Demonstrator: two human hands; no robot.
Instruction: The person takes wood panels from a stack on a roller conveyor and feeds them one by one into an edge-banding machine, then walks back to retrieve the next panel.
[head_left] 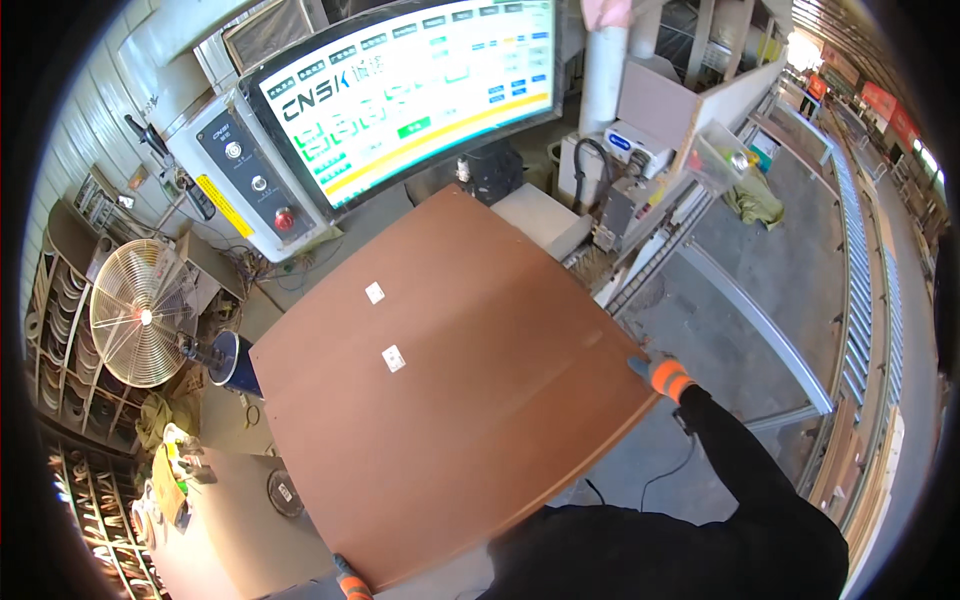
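Note:
A large brown board (pixel 480 370) lies in front of me, with two small white labels stuck on its upper face. At its right edge, near the close right corner, my right hand (pixel 668 378) is closed on the board, in an orange and dark glove. My left hand (pixel 352 582), gloved the same way, grips the near left corner; only part of it shows at the lower rim of the picture. Fingers under the board are hidden on both sides.
Beyond the board stand a large lit screen (pixel 410 90) and a control box (pixel 250 175) with a red button. To the left are a round fan (pixel 143 313), a blue cylinder (pixel 235 362) and another board (pixel 235 520). A roller conveyor (pixel 858 290) runs along the right.

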